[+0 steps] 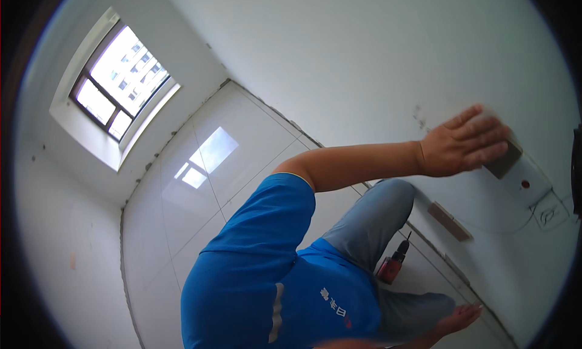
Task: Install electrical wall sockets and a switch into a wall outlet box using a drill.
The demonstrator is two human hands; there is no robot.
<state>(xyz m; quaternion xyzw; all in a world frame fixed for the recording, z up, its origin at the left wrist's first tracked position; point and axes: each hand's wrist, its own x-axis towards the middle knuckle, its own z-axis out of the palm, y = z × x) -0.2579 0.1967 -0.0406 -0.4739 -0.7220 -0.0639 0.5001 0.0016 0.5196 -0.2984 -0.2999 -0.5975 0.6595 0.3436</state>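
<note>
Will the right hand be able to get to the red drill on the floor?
Probably yes. The right hand is open and low by the floor, and the red drill lies close by, unheld. Only the grey trouser leg sits partly between them.

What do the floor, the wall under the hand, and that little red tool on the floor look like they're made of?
Floor: probably glazed ceramic tile, glossy, mirroring the window, with grout lines. Wall: likely painted plaster, matt white, slightly scuffed. Red tool, seemingly a cordless drill: apparently plastic housing, dark metal bit. The hand presses a flat brownish block; material unclear.
</note>
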